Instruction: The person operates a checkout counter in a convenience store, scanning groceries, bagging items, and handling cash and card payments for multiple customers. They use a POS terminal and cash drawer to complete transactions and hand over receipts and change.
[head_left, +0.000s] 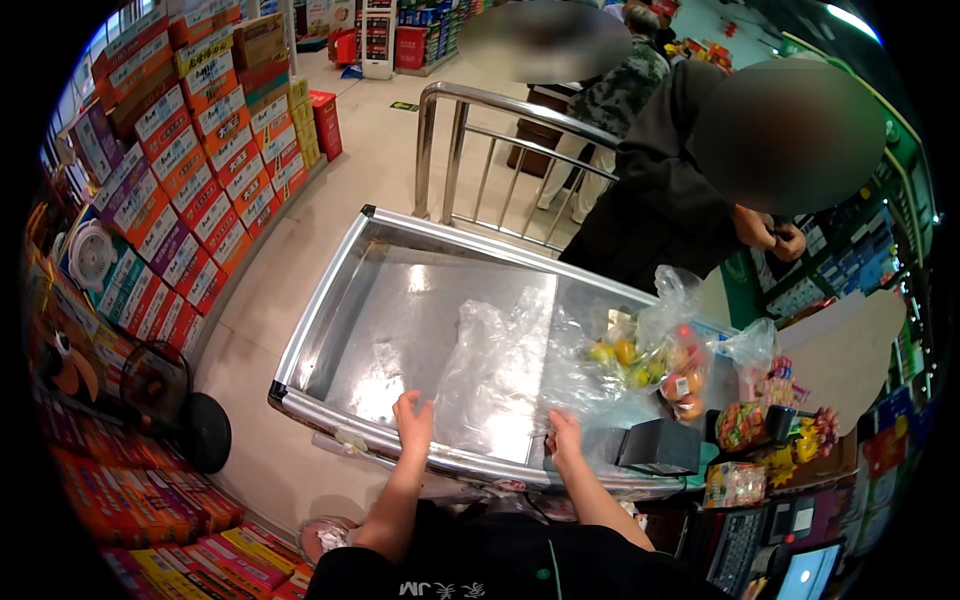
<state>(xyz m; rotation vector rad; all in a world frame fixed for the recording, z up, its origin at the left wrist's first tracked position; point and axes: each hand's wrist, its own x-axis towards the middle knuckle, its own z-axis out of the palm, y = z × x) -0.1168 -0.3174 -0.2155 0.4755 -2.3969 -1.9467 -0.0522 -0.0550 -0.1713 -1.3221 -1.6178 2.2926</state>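
Observation:
Over the near side of a metal-framed checkout counter (352, 300) I hold out both bare hands. My left hand (414, 424) has its fingers apart beside the left edge of a clear plastic bag (480, 367); whether it touches the bag, I cannot tell. My right hand (562, 435) is at crumpled clear plastic on the bag's right side, its fingertips partly hidden, so its grip is unclear. Further right lie yellow and green fruits (626, 352) in clear plastic and a bag of reddish fruits (684, 382) with a label.
A dark box-shaped device (660, 446) stands at the counter's near right, by packaged sweets (739, 427) and a keyboard (739, 536). A steel railing (517, 112) runs behind the counter. A person in dark clothes (645, 187) stands across. Stacked cartons (202, 180) line the left.

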